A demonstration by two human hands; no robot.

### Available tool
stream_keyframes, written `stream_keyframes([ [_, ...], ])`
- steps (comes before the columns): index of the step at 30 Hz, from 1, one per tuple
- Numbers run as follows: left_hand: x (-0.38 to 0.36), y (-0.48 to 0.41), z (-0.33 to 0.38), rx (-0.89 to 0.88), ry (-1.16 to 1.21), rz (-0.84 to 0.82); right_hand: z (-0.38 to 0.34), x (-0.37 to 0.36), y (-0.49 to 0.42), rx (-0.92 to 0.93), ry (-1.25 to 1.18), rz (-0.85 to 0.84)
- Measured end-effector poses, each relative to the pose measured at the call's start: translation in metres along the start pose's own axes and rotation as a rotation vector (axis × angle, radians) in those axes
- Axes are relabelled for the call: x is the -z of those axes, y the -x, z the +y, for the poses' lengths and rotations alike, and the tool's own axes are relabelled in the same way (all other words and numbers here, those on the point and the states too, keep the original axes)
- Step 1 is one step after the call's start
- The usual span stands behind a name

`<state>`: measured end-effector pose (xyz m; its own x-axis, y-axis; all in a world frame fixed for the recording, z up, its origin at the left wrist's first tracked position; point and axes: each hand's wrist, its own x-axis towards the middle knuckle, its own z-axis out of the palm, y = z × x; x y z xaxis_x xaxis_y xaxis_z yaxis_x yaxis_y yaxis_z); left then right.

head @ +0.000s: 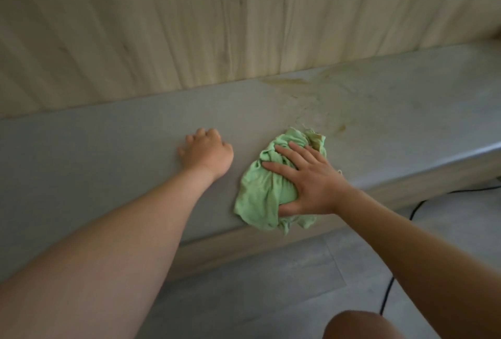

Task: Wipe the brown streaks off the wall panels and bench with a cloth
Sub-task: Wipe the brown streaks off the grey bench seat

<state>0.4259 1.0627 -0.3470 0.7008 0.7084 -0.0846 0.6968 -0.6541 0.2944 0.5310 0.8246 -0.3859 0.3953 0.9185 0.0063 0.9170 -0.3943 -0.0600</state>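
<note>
A crumpled light green cloth [260, 192] lies on the grey bench [108, 143] near its front edge. My right hand [306, 178] presses flat on the cloth with its fingers spread. To the left of the cloth, my left hand [207, 153] rests on the bench with its fingers curled under, holding nothing. Brown streaks [287, 81] and smears [340, 129] mark the bench just beyond the cloth, up to the wall. Pale wood-grain wall panels [189, 26] rise behind the bench, with a faint yellowish stain [230, 51] low on one panel.
Grey floor [257, 284] runs below the bench front. A black cable [390, 279] trails over the floor at the right. My knee [357, 325] shows at the bottom edge.
</note>
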Motion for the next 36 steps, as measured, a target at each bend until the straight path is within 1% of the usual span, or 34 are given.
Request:
stream_keyframes([
  [4,-0.005,-0.023,0.007,0.006,-0.017,0.036,-0.005,0.001,-0.049,-0.295,-0.109,0.017],
  [5,-0.006,-0.029,0.007,0.016,-0.027,0.043,-0.003,0.001,-0.068,-0.341,-0.127,0.016],
  [9,-0.013,-0.050,0.002,-0.014,-0.095,0.061,0.019,0.006,-0.133,-0.452,-0.121,-0.025],
  [13,-0.032,-0.065,-0.003,-0.001,-0.144,0.015,0.059,0.008,-0.183,-0.557,-0.105,-0.015],
  [18,-0.049,-0.060,-0.003,-0.027,-0.189,0.144,0.106,0.017,-0.253,-0.785,-0.130,-0.020],
  [20,-0.053,-0.060,-0.004,-0.032,-0.195,0.181,0.105,0.019,-0.278,-0.884,-0.131,-0.016],
  [22,-0.055,-0.062,-0.005,-0.029,-0.204,0.190,0.090,0.017,-0.301,-0.928,-0.138,-0.016],
  [24,-0.056,-0.062,-0.004,-0.033,-0.216,0.206,0.065,0.014,-0.317,-0.909,-0.160,-0.003],
  [26,-0.056,-0.061,-0.004,-0.039,-0.222,0.228,0.039,0.011,-0.326,-0.810,-0.155,0.064],
  [28,-0.056,-0.061,-0.004,-0.037,-0.216,0.221,0.022,0.010,-0.326,-0.573,-0.164,0.108],
  [30,-0.056,-0.061,-0.004,-0.032,-0.214,0.207,0.024,0.012,-0.318,-0.285,-0.206,0.081],
  [32,-0.055,-0.062,-0.004,-0.026,-0.220,0.197,0.044,0.019,-0.306,-0.088,-0.265,0.025],
  [33,-0.055,-0.062,-0.004,-0.020,-0.221,0.193,0.058,0.020,-0.300,-0.047,-0.279,0.016],
  [34,-0.054,-0.062,-0.004,-0.018,-0.219,0.194,0.074,0.020,-0.295,-0.052,-0.256,0.017],
  [36,-0.054,-0.061,-0.004,-0.019,-0.214,0.200,0.105,0.020,-0.286,-0.187,-0.129,0.009],
])
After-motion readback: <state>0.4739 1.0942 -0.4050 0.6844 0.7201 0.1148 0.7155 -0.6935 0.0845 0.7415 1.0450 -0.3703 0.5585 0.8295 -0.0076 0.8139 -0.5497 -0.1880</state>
